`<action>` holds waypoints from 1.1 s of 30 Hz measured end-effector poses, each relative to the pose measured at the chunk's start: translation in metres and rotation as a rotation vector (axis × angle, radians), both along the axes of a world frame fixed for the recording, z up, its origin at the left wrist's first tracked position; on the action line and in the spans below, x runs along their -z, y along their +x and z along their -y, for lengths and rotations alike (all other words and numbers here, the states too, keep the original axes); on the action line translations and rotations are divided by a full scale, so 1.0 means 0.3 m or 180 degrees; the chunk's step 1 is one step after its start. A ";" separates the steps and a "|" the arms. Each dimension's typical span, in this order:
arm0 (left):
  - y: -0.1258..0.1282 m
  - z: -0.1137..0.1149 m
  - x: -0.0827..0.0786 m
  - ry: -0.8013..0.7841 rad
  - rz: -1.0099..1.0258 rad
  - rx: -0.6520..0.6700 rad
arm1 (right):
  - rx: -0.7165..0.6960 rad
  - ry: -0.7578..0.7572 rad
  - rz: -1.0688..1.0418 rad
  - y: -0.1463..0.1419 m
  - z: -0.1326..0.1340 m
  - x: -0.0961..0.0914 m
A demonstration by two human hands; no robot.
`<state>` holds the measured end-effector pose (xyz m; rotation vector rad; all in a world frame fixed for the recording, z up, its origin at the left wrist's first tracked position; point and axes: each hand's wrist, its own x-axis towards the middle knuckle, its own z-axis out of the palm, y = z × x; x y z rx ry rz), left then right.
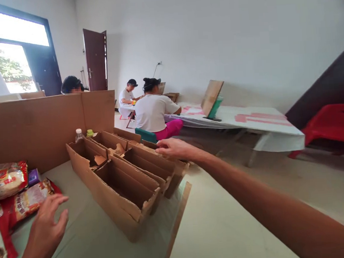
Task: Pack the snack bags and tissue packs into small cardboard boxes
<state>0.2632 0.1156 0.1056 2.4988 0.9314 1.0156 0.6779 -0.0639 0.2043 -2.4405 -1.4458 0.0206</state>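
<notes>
My left hand (48, 220) is open, thumb and fingers apart, above the table beside a red snack bag (32, 197). It holds nothing. In front of me stands a brown cardboard box (106, 206) divided into several open compartments with rough-cut rims. The near compartments look hollow, with torn flaps between some of them. My right hand (175, 148) reaches across to the box's far right side, fingers bent over the rim there. Its fingertips are partly hidden, and no separate object shows in them. A bottle with a white cap (79, 134) and a green-yellow cap (90, 132) show behind the box's far left end.
More food bags (6, 180) and a purple packet (33, 177) lie at the left. A tall cardboard panel (42, 130) stands behind them. A pale board (214, 228) with a brown edge is at front right. Several people sit beyond, one (153, 110) by a covered table (267, 138).
</notes>
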 end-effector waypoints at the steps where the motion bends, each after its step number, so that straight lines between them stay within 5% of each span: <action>1: 0.095 0.022 -0.063 0.0189 0.0053 0.0250 | 0.0101 -0.0082 -0.0034 0.024 0.022 0.028; 4: 0.382 0.090 -0.217 0.0517 0.0005 0.0974 | 0.0283 -0.0136 -0.0130 0.049 0.053 0.093; 7: 0.637 0.155 -0.301 0.0729 -0.0455 0.1507 | 0.0255 0.0017 -0.0232 0.040 0.063 0.122; 11: 0.894 0.198 -0.313 0.0956 -0.1323 0.1943 | -0.0069 0.0247 -0.0392 0.017 0.090 0.119; 14: 1.009 0.191 -0.284 0.0949 -0.1632 0.2070 | -0.0307 0.0270 -0.0544 0.034 0.110 0.103; 19: 1.059 0.164 -0.252 0.0944 -0.1770 0.2006 | -0.0330 -0.0113 -0.0680 0.129 0.056 0.105; 26: 1.035 0.175 -0.243 0.0837 -0.1786 0.1934 | -0.0015 -0.0948 -0.0404 0.164 -0.111 0.219; 33: 1.034 0.171 -0.217 0.0592 -0.1735 0.1915 | 0.0183 -0.1205 -0.0013 0.134 -0.093 0.208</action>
